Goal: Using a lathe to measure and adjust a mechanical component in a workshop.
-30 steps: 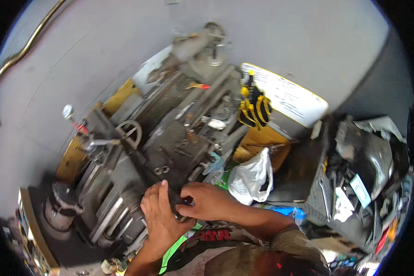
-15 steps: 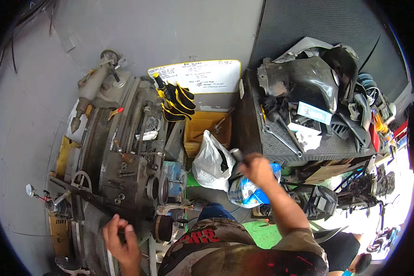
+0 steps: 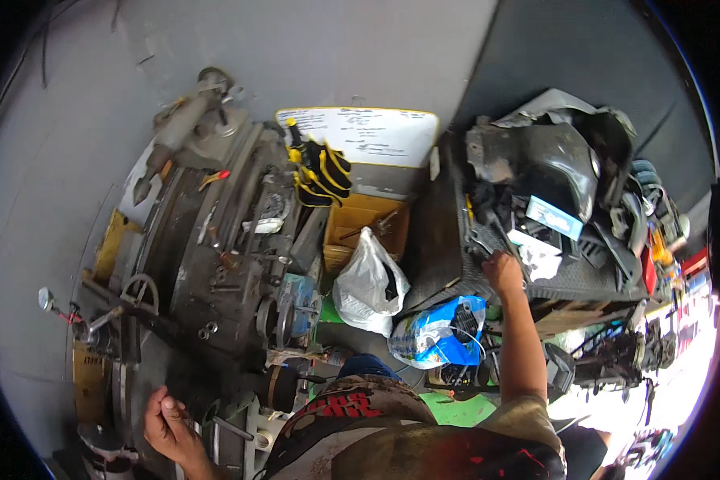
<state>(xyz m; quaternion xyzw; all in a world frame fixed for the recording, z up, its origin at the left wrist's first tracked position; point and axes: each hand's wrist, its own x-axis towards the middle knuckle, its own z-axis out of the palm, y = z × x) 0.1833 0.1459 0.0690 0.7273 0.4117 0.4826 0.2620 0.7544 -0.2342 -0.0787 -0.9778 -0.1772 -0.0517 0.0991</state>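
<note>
Workshop seen from above, a lathe [image 3: 186, 300] at left and a black bench [image 3: 572, 286] at right. The right hand [image 3: 504, 274] reaches out to the near edge of the bench, fingers turned down beside a long grey tool [image 3: 488, 238]; whether it grasps the tool or merely touches it cannot be told, since the fingertips are hidden. The tool lies on the bench, left of a pale blue box [image 3: 554, 217] and white paper [image 3: 541, 265]. Behind these rests a large dark shell [image 3: 572, 172]. The left hand [image 3: 170, 428] is near the lathe's near end, released, its fingers loosely bent and nothing visible in them. Two small metal rings [image 3: 208, 330] lie on the lathe. Between lathe and bench stand a cardboard box [image 3: 338, 256], a white plastic bag [image 3: 362, 290] and, nearer the person, a blue-and-white bag [image 3: 448, 348]. Black-and-yellow gloves [image 3: 326, 172] hang before a whiteboard [image 3: 388, 136].
</note>
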